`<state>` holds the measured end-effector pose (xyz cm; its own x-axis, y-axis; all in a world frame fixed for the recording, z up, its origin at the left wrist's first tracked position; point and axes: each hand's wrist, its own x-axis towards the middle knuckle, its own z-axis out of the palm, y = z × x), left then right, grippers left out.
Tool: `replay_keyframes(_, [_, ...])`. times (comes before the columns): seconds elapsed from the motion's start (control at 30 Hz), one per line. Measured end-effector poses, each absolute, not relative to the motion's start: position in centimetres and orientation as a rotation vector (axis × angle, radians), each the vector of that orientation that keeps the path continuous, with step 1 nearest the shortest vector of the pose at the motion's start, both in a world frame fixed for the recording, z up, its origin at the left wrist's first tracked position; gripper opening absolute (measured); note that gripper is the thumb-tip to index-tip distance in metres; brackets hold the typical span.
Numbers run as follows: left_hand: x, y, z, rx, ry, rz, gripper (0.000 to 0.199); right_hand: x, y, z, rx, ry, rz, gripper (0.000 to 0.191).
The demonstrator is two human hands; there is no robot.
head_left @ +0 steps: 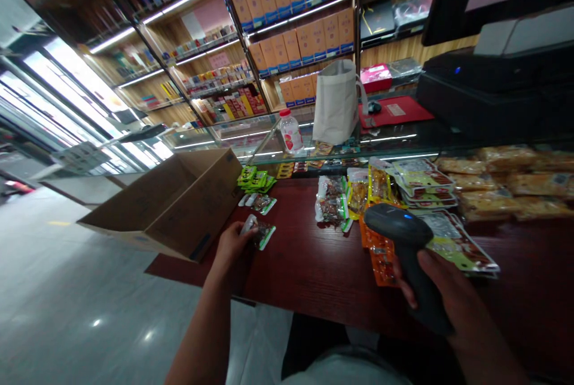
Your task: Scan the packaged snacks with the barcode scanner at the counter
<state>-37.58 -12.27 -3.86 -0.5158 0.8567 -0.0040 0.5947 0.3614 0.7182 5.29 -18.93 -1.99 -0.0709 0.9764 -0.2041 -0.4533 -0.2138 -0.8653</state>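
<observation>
My left hand (231,247) grips a small clear snack packet (259,232) with a green edge, holding it just above the dark red wooden counter (314,259). It is next to an open cardboard box (165,202) lying on its side. My right hand (442,295) is wrapped around the handle of a black handheld barcode scanner (403,247). The scanner's head points up and left, close to a pile of snack packets (460,247) with green and white labels. An orange packet (381,253) lies partly hidden behind the scanner.
More small packets (332,202) and green-labelled packets (255,180) lie on the counter. Behind stands a glass display case (269,140) holding a water bottle (290,131) and a white tote bag (336,103) on top. A black till (475,89) is at right; shelves of boxes fill the back.
</observation>
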Motion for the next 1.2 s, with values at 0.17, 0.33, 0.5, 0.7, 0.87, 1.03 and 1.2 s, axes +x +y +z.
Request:
replay_keyframes(0.17, [-33.1,-13.4,-4.2,0.961,1.852,1.349,0.041,5.1,-20.6,0.9,-1.018,-0.876,1.426,0.030])
replay_keyframes(0.33, [-28.5,-14.3,-3.1,0.774,1.642,1.434,0.043,4.3,-20.2,1.0,-0.959,-0.905,1.581,0.034])
replay_keyframes(0.5, [-26.3,-14.3,-3.0,0.736,1.513,1.466,0.045,3.5,-19.0,-2.3,-0.925,-0.922,1.658,0.042])
replay_keyframes(0.7, [-25.8,-13.8,-4.9,0.784,1.470,1.495,0.043,3.0,-19.5,-3.0,-0.845,-0.942,1.705,0.039])
replay_keyframes(0.87, [-25.6,-13.8,-5.9,0.821,1.423,1.501,0.040,2.6,-19.7,-2.6,-0.820,-0.968,1.706,0.040])
replay_keyframes(1.03, [-25.7,-13.9,-6.2,0.845,1.414,1.502,0.037,2.5,-19.8,-2.4,-0.809,-1.039,1.706,0.041])
replay_keyframes(1.2, [-25.7,-14.1,-6.0,0.993,1.534,1.428,0.030,2.6,-19.8,-2.4,-0.832,-1.044,1.697,0.044])
